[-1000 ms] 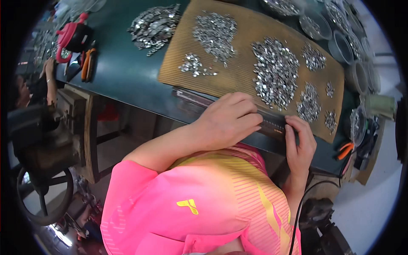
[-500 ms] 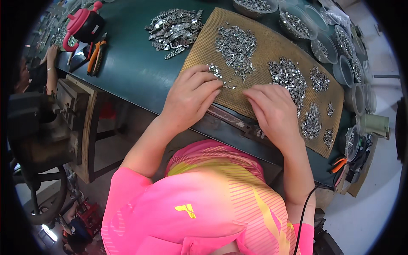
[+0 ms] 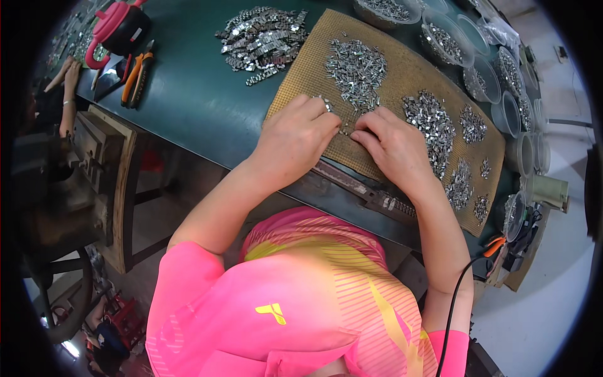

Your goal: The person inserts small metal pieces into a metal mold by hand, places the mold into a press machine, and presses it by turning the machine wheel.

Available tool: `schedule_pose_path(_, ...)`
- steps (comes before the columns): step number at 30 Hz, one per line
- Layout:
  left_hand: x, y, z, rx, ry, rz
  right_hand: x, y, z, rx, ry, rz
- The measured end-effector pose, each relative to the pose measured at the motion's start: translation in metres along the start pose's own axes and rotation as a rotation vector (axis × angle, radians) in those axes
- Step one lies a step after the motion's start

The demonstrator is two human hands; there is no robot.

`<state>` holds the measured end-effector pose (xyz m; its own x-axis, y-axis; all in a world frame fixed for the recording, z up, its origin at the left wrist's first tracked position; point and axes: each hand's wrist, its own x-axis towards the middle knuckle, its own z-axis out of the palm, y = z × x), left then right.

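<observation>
My left hand rests over the near left part of a tan textured mat. Its fingers are curled downward beside a few small shiny metal pieces, and whatever they hold is hidden. Close by on the right, my right hand has thumb and forefinger pinched together; anything between them is too small to make out. Just beyond both hands lies a pile of small metal pins. Along the mat's near edge runs a narrow metal bar, with a short row of metal links at its right end.
More metal pieces lie heaped right of my right hand. Linked metal strips are piled left of the mat. Clear bowls line the far right edge. Orange-handled pliers and a pink-and-black pot stand left, near another person's hands.
My right hand has moved left and slightly away from me, nearer the pin pile. My left hand has shifted a little to the right. More of the links on the bar now shows.
</observation>
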<state>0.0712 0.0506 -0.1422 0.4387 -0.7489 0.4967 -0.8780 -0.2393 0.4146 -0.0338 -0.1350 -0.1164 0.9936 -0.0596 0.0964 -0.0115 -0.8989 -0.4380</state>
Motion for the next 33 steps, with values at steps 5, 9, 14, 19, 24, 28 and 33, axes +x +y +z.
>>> schedule_pose_path(5,0.006,-0.002,0.004,0.048,-0.003,0.010,0.000,-0.003,-0.004,0.010,-0.029,0.005)
schedule_pose_path(9,0.009,-0.001,0.003,0.064,-0.032,0.012,-0.006,0.001,-0.005,0.043,-0.006,-0.005)
schedule_pose_path(14,0.007,-0.002,0.007,0.076,-0.016,0.034,-0.013,0.006,-0.004,0.151,0.067,0.005)
schedule_pose_path(19,0.006,0.000,0.005,0.056,-0.003,0.053,-0.013,0.003,0.005,-0.041,0.126,-0.080)
schedule_pose_path(24,-0.003,0.005,0.001,-0.068,-0.141,0.046,-0.012,-0.003,0.007,-0.133,0.131,-0.147)
schedule_pose_path(28,-0.004,0.003,-0.002,-0.138,-0.117,0.050,-0.014,-0.003,0.006,-0.137,0.116,-0.138)
schedule_pose_path(33,-0.002,0.007,-0.002,-0.192,-0.147,0.024,-0.033,0.003,-0.003,-0.041,0.153,-0.105)
